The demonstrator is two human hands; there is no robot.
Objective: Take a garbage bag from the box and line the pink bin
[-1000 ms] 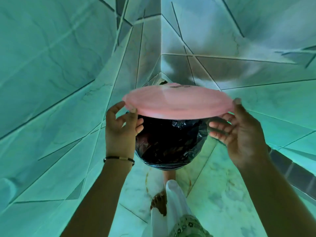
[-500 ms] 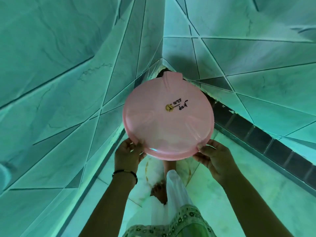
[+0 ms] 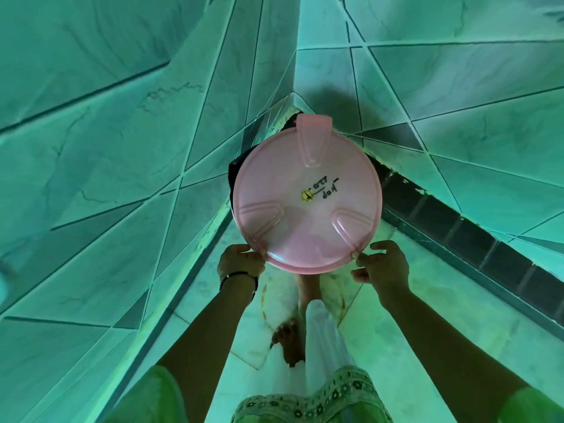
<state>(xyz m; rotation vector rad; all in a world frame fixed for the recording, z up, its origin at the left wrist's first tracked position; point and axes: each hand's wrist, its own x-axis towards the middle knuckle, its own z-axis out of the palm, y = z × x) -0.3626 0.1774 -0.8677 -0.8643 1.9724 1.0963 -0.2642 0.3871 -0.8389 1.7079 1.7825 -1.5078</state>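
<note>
The round pink lid [image 3: 306,196] of the pink bin lies flat over the bin in the tiled corner, hiding the bin body. It carries a yellow sticker and black handwriting. A sliver of the black garbage bag [image 3: 234,172] shows past the lid's left edge. My left hand [image 3: 239,260] grips the lid's near-left rim; a dark bracelet circles that wrist. My right hand [image 3: 383,265] pinches the near-right rim. The box of bags is out of sight.
Green marbled wall tiles [image 3: 122,148] meet in a corner right behind the bin. A dark tile strip [image 3: 476,239] runs along the base of the right wall. My bare foot [image 3: 290,343] and white trouser leg stand on the pale floor just below the bin.
The lid has swung down from a raised, edge-on tilt to flat over the bin, covering the black bag. Both hands slid from the lid's sides to its near rim.
</note>
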